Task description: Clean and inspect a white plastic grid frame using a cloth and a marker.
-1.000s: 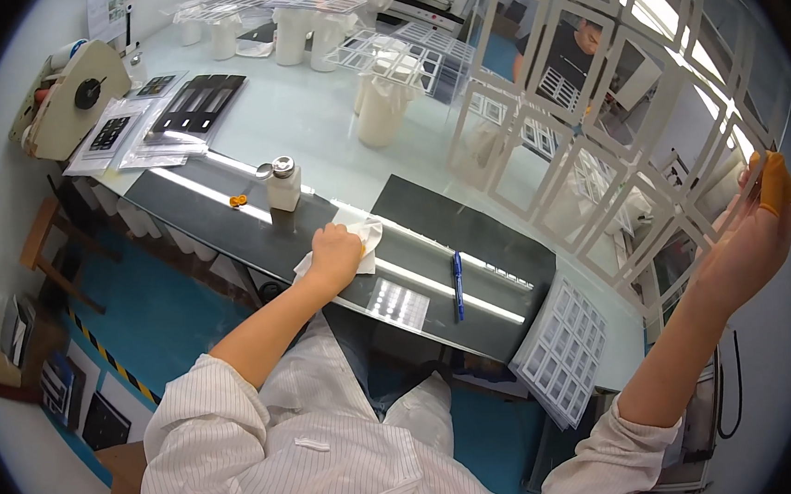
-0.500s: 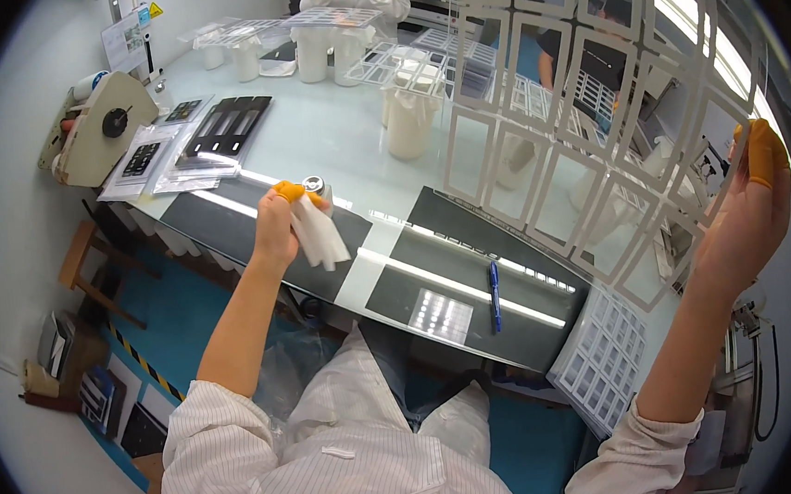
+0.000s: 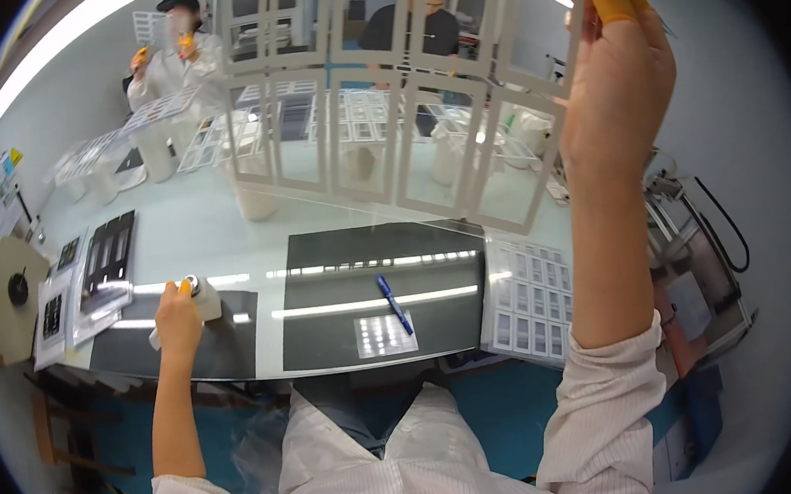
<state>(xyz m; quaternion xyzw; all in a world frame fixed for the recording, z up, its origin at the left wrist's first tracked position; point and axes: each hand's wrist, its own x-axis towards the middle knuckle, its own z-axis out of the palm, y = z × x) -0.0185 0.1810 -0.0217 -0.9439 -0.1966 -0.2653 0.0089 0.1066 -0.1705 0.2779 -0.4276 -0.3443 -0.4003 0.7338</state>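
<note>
My right hand (image 3: 620, 90) pinches the upper corner of a clear gridded sheet (image 3: 386, 127), raised above the black mat (image 3: 385, 290). My left hand (image 3: 177, 322), fingers curled around a white wipe (image 3: 155, 338), rests beside a small bottle (image 3: 203, 297), left of the mat's blue pen (image 3: 394, 305).

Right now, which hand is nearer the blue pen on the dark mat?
Left. The left hand rests at table level by a small bottle, left of the blue pen. The right hand is raised high, holding a clear gridded sheet.
</note>
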